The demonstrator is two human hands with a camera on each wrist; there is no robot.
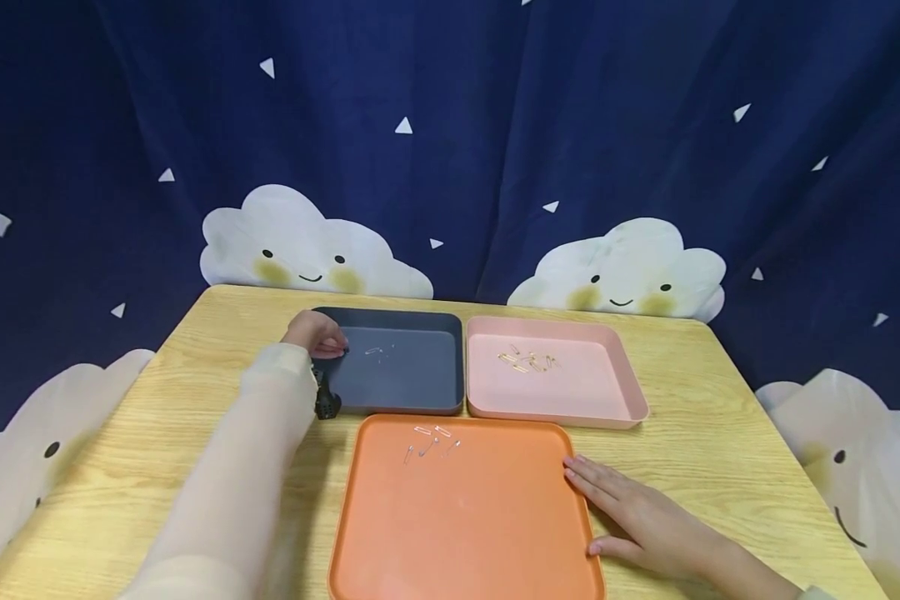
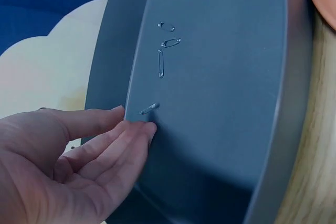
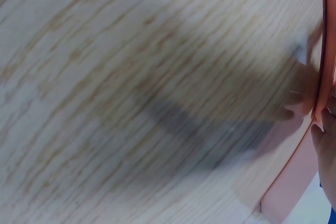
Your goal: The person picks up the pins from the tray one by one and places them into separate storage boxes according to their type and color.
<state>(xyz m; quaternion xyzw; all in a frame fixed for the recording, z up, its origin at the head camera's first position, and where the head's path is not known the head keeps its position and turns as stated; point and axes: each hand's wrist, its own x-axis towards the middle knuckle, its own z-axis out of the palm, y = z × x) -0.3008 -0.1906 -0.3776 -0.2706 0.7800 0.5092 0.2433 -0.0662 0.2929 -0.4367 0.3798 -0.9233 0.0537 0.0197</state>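
Observation:
My left hand (image 1: 317, 335) reaches over the left end of the dark grey tray (image 1: 412, 383). In the left wrist view its thumb and fingers are apart, and a tilted silver safety pin (image 2: 149, 109) is just beyond the fingertips (image 2: 151, 129). Farther along the tray floor lie several more silver safety pins (image 2: 161, 64). My right hand (image 1: 648, 521) rests with straight fingers at the right rim of the orange tray (image 1: 465, 533). Near that tray's far edge lie several silver safety pins (image 1: 442, 431). Only part of the right hand (image 3: 328, 153) shows in the right wrist view.
A pink tray (image 1: 570, 404) holding several gold safety pins (image 1: 507, 358) stands right of the dark grey one. All three trays sit close together on a wooden table (image 1: 690, 442). Behind it hangs a dark blue curtain (image 1: 465, 183) with white clouds.

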